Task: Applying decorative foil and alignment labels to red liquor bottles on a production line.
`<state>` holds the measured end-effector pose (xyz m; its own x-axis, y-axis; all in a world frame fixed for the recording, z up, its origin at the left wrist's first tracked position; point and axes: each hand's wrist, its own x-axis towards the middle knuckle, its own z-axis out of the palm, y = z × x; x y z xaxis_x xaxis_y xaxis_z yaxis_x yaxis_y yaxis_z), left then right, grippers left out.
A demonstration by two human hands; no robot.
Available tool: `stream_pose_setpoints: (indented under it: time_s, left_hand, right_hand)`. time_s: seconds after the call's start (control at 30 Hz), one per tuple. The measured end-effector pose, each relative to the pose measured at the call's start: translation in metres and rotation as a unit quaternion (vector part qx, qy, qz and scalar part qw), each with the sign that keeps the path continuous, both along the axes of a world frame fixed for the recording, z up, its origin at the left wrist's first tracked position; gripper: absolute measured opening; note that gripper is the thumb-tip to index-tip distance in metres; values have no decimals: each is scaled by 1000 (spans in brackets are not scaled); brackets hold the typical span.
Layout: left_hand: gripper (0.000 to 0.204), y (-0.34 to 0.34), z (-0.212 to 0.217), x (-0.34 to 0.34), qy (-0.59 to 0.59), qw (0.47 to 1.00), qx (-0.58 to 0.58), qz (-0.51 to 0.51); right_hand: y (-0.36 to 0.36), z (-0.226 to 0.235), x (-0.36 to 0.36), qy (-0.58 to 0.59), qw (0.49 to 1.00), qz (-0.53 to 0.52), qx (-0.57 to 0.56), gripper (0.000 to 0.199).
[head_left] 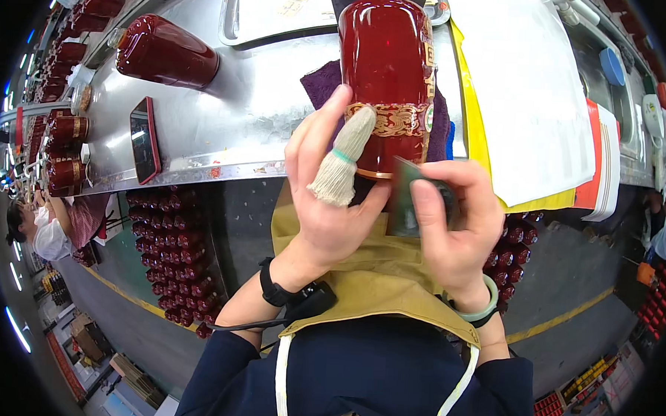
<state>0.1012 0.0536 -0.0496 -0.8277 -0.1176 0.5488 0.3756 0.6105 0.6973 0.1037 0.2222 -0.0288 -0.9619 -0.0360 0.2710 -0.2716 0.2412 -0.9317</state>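
A tall dark red glass bottle [386,61] with a gold patterned band lies on a purple cloth [320,81] on the steel bench, its base toward me. My left hand [326,185] cups the bottle's base, and a small pale bristle brush [342,160] with a green band rests between its fingers. My right hand [451,228] pinches a small dark green flat piece [406,204] against the bottle's base edge. A black wristband sits on my left wrist and a pale green bangle on my right.
Another red bottle [165,52] lies at the left of the steel bench [240,122], beside a phone [144,139] in a red case. Several red bottles line the far left and fill crates below. White and yellow sheets [531,98] lie at the right. A person [38,228] works at the left.
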Motion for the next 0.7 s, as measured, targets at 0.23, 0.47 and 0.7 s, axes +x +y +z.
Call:
stream_pose_setpoints:
  time_s: [0.23, 0.47, 0.7]
  left_hand:
    - [77, -6, -3, -8, 17, 994, -103, -22]
    - [77, -13, -15, -6, -13, 998, -32, -55]
    - [75, -15, -11, -5, -9, 997, -55, -52]
  right_hand:
    - [8, -6, 4, -32, 993, -85, 70, 13]
    - [23, -13, 1, -70, 990, -119, 41, 10]
    - [-4, 9, 1, 16, 999, -5, 47, 14]
